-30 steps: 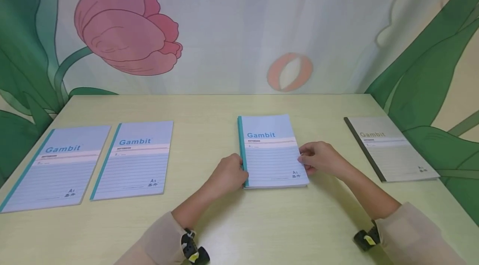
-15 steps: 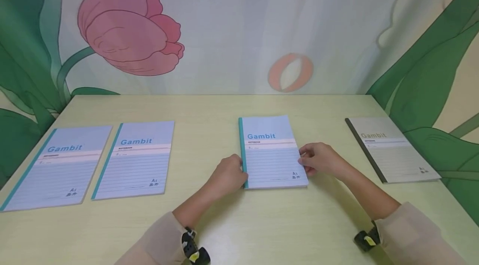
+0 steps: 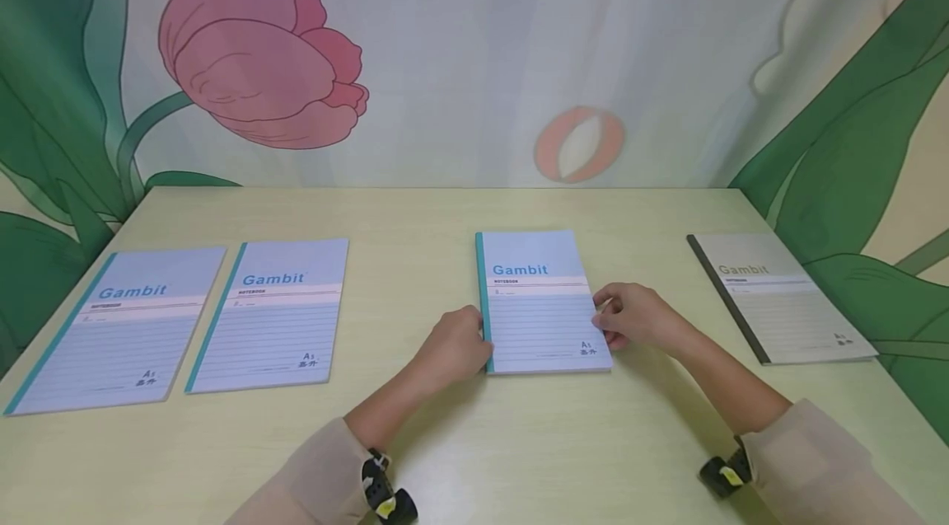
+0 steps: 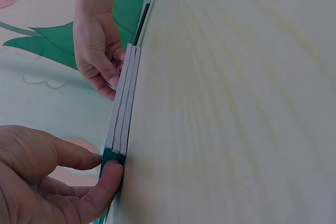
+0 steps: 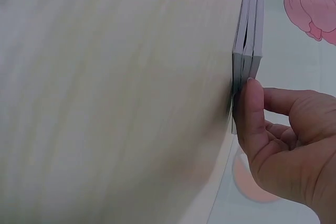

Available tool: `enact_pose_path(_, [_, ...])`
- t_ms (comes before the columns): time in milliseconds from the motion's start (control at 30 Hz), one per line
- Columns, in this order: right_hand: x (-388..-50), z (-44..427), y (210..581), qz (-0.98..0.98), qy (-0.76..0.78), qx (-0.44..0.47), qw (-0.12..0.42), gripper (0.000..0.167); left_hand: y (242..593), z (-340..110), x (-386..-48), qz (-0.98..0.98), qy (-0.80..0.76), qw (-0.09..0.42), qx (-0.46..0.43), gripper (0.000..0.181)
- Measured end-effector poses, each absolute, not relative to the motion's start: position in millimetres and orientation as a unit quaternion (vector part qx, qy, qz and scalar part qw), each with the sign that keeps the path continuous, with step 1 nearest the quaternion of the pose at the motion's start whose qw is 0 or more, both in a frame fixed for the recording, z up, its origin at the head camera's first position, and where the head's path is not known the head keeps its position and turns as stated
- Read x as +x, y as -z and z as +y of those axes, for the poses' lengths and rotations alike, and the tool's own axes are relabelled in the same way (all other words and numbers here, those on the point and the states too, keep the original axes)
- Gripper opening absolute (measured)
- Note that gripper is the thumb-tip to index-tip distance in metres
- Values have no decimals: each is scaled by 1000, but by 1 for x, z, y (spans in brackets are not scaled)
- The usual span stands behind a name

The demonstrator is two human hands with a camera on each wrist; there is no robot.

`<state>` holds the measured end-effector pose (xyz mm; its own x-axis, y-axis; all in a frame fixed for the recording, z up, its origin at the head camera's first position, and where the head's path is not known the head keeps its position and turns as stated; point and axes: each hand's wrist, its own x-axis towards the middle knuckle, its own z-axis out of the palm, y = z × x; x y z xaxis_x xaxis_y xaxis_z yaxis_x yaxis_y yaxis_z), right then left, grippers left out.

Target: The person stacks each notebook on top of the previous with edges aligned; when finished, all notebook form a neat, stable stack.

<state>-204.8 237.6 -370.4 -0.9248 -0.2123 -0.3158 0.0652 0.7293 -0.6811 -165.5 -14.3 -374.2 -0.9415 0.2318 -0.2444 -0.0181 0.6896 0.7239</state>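
A stack of lined-cover Gambit notebooks with teal spines lies flat at the middle of the table; the wrist views show three layers with their edges nearly even. My left hand holds the stack's spine side near its lower corner, thumb and fingers against the edge. On the opposite side my right hand grips the right edge with bent fingers and thumb. In the left wrist view the left thumb touches the teal spines. The right thumb lies against the page edges in the right wrist view.
Two more teal-spined notebooks lie at the left, one at the far left and one beside it. A grey notebook with a dark spine lies near the table's right edge. Behind the table hangs a printed curtain.
The stacked notebooks' lower edges look slightly more even than a second ago. Both hands stay at the sides of the stack. The whole head view has shifted a little.
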Motion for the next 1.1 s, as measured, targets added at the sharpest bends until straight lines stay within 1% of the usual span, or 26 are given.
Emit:
enact_pose_path(100, [-205, 237, 369, 914, 360, -42, 184, 31, 373, -15, -165, 903, -392, 164, 62, 19])
enact_pose_path(167, [-205, 237, 366, 919, 351, -46, 170, 31, 372, -16, -165, 900, -396, 171, 63, 19])
enact_pose_path(367, [-203, 232, 356, 938, 328, -65, 97, 24, 369, -24, -165, 882, -423, 196, 70, 34])
enact_pose_path(433, [-203, 230, 354, 936, 334, -66, 87, 22, 368, -27, -165, 876, -433, 198, 73, 36])
enact_pose_path(600, [-201, 223, 353, 930, 352, -68, 78, 21, 366, -35, -166, 873, -446, 183, 74, 31])
enact_pose_path(833, [-201, 211, 353, 924, 366, -82, 79, 20, 364, -47, -165, 873, -461, 140, 73, 24])
enact_pose_path(1100, [-203, 188, 349, 919, 374, -88, 88, 19, 360, -64, -163, 868, -475, 136, 50, 26])
